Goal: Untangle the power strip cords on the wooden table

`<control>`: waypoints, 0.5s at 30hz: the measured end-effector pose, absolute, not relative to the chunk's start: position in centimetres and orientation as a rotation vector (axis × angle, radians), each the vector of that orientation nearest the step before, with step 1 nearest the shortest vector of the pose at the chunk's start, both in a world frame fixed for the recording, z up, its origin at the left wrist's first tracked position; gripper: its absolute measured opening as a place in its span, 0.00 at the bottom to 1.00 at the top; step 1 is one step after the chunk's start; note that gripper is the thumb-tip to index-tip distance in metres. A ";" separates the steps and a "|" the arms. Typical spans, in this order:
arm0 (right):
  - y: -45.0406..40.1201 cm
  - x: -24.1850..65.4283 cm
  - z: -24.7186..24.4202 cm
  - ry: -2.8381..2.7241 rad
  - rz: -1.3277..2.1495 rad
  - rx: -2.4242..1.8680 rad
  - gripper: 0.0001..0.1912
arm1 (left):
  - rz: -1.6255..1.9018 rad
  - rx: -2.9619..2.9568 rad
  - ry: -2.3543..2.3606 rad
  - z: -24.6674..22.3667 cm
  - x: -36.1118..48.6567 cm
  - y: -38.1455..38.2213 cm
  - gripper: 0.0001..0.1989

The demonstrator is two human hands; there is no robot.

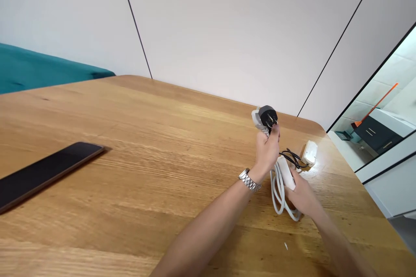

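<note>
My left hand (267,150), with a metal watch on its wrist, is closed round a black plug (268,116) and a white plug (258,120) side by side, the black one's pins showing. Below and to the right, my right hand (300,190) grips a white power strip (286,172). A looped white cable (277,194) hangs beside the strip, between my hands. Just beyond my right hand, a thin black cable (293,157) lies by a small white box (310,153) on the table.
The wooden table (156,151) has a dark tray-like slab (48,171) on its left. White panels stand behind it, with teal upholstery (48,69) at the back left. At the right, a doorway shows an orange broom (378,103) and a dark cabinet.
</note>
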State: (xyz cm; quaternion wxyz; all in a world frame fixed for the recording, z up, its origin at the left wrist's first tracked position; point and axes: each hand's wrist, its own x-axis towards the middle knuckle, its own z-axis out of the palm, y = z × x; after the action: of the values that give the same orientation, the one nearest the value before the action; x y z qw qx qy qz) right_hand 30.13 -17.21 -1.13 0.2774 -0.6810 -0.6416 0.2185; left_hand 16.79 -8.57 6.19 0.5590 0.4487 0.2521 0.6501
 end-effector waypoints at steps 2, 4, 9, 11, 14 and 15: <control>-17.7 30.6 -1.1 -1.594 0.638 -1.824 0.18 | 1.577 1.106 0.562 6.6 16.5 -8.7 0.26; -18.4 31.4 -0.7 -1.467 0.728 -1.775 0.16 | 1.640 1.139 0.530 7.2 15.8 -8.6 0.26; -20.6 35.1 0.1 -0.981 0.966 -1.640 0.21 | 1.803 1.122 0.524 8.8 13.4 -7.7 0.27; -20.8 36.7 0.1 -0.793 0.930 -1.615 0.20 | 1.852 1.103 0.557 9.3 12.5 -7.3 0.27; -20.4 38.8 -0.5 -0.619 0.797 -1.643 0.19 | 1.913 1.091 0.613 10.0 11.2 -7.0 0.26; -20.1 39.5 -0.9 -0.585 0.755 -1.666 0.20 | 1.928 1.092 0.627 10.3 10.9 -7.1 0.26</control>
State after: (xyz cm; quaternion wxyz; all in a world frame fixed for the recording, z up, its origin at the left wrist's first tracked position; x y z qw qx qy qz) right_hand 39.52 -20.11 -0.86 0.5733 -0.7108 -0.2494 0.3223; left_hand 10.86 -7.08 10.30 0.4072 0.4331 0.2485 0.7648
